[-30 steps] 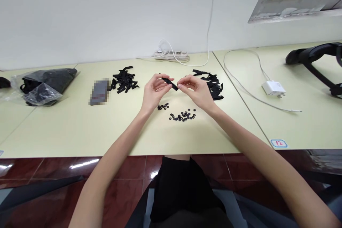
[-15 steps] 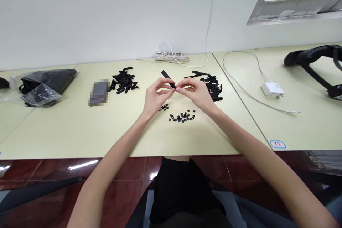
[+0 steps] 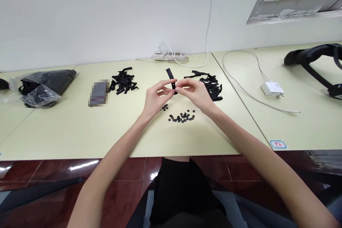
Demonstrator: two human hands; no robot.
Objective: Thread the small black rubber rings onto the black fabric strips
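Between my two hands, above the table, is a black fabric strip [image 3: 170, 74] with its free end sticking up and away from me. My left hand [image 3: 158, 94] pinches it between thumb and forefinger near the lower end. The fingertips of my right hand [image 3: 192, 91] are closed at the same end; whether a small part sits between them is hidden. A small hole or dot shows on the strip beside the fingers. Below the hands lie several small black ring-shaped pieces [image 3: 181, 117], with a smaller group [image 3: 165, 107] partly behind my left hand.
Piles of black strips lie left [image 3: 124, 81] and right [image 3: 213, 87] of my hands. A blurred grey object [image 3: 98, 93] and a plastic bag with black material [image 3: 48, 87] are farther left. A power strip [image 3: 171, 56] stands by the wall; a white charger [image 3: 272, 89] with cable lies right.
The strip has turned more upright, its free end swinging to the right. Both hands stay close together in nearly the same place, fingers still pinched.
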